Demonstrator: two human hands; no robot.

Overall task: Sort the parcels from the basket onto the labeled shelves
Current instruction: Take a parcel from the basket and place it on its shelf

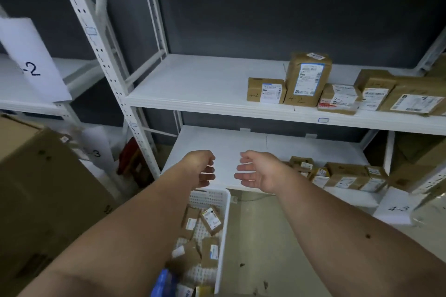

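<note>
Both hands' fingers (207, 170) hang loosely curled, empty; white basket (223, 219) below them, lower shelf (217, 142) beyond.

From my feed the shelves (193, 84) look like white painted metal with a smooth matt finish, their perforated uprights (96, 38) the same, set against a flat dark grey backing panel (265, 12). The parcels (307, 79) I see are brown cardboard and kraft paper, dull and slightly creased, with smoother white printed paper labels, and one seems wrapped in glossy clear tape. The basket (223, 224) reads as white perforated plastic with a faint sheen, the shelf tags (31, 60) as plain matt paper, and the floor (265, 236) as dull, speckled, smooth flooring
</note>
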